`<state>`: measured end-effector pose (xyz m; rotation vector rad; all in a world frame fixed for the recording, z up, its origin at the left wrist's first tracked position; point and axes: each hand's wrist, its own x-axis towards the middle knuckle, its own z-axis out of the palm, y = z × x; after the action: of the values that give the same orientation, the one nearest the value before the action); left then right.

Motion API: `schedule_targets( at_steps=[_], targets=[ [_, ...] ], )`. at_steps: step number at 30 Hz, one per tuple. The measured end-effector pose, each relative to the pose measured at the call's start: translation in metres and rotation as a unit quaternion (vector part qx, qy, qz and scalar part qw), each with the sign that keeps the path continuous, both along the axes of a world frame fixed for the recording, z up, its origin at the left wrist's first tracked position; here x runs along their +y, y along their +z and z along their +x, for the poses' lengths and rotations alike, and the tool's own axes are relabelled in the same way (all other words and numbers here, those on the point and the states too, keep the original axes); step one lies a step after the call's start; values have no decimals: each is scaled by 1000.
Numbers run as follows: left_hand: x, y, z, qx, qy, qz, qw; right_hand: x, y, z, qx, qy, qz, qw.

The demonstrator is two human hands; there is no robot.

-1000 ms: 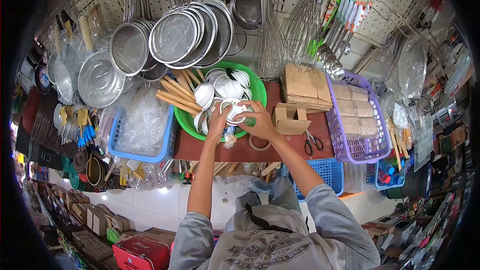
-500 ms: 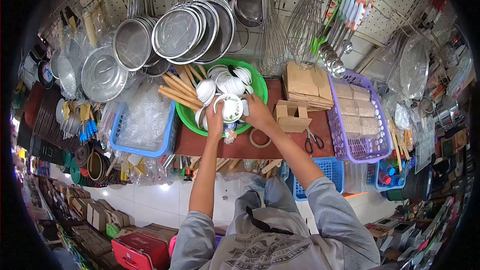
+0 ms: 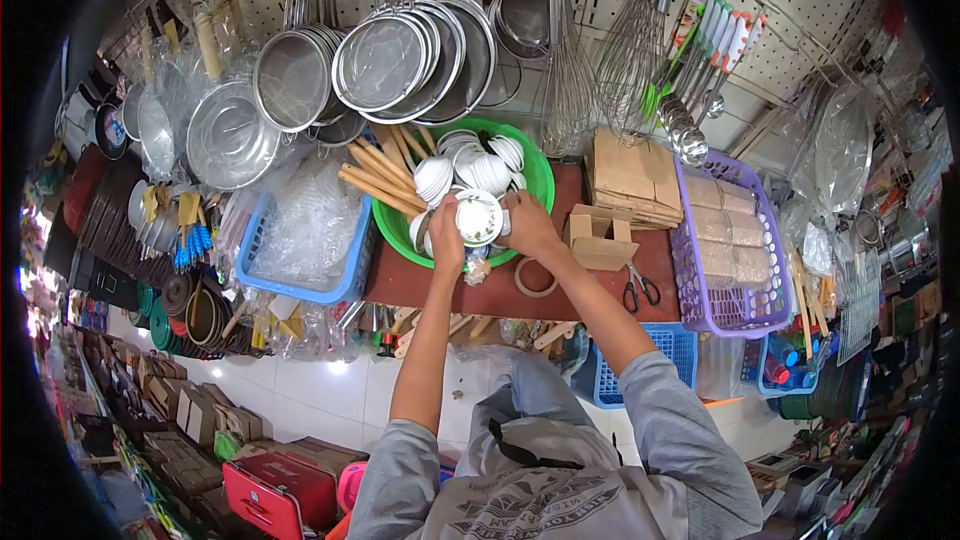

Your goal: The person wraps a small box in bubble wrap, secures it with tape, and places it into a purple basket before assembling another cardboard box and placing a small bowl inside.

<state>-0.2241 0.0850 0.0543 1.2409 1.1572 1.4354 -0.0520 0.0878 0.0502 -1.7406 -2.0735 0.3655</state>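
Over the green basin (image 3: 541,180), my left hand (image 3: 447,237) is closed on the left side of a small white bowl (image 3: 479,218) with a green leaf pattern. My right hand (image 3: 529,224) is at the bowl's right, its fingers curled on a whitish dish edge that they partly hide. Behind them in the basin are stacks of white ceramic pieces (image 3: 482,173), too overlapped to tell exactly. Several wooden sticks (image 3: 382,190) lean over the basin's left rim. A small plastic-wrapped bundle (image 3: 477,271) shows below the bowl.
A tape roll (image 3: 537,277), black scissors (image 3: 641,288) and an opened small carton (image 3: 600,237) lie right of the basin. Beyond are brown cardboard pieces (image 3: 633,178) and a purple basket (image 3: 740,315). A blue basket (image 3: 300,285) stands left. Strainers (image 3: 380,62) and whisks (image 3: 570,90) hang behind.
The view has shifted, so the scene sits farther right. The patterned bowl has turned slightly, and its leaf-marked face shows more fully. Both hands stay around it over the basin.
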Motion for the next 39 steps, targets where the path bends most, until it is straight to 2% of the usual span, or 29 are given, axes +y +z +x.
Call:
schedule_targets(
  at_steps=[2,8,11,14,18,19,22,26,30,33,35,37,39],
  targets=[
    [0,0,2,-15,-1,-5,1000,1,5,2,57,8,-11,998],
    [5,-15,1,-141,-57,-39,988,-6,6,11,293,-35,96,951],
    [9,-17,3,-150,-60,-71,984,-4,3,13,380,-64,26,923],
    [12,-17,3,-158,-64,-113,979,3,-10,20,507,-64,2,860],
    [18,-19,6,-154,-48,-143,977,10,-19,29,673,-17,15,739],
    [20,-20,6,-142,-55,-146,977,8,-17,29,669,-40,7,743],
    [23,-19,6,-119,-89,-176,973,0,-14,33,534,-7,12,845],
    [5,14,9,-125,-102,-242,957,-8,-17,33,495,53,45,866],
    [2,22,7,-136,-142,-238,951,-9,-11,39,494,115,56,860],
    [9,7,3,-135,-164,-248,945,-9,-5,41,440,167,103,876],
    [11,3,2,-126,-167,-250,945,-12,2,40,398,164,111,896],
    [3,18,4,-119,-161,-242,949,-15,3,39,362,167,125,909],
    [10,8,1,-117,-202,-228,945,-16,3,38,328,178,148,916]
  ],
)
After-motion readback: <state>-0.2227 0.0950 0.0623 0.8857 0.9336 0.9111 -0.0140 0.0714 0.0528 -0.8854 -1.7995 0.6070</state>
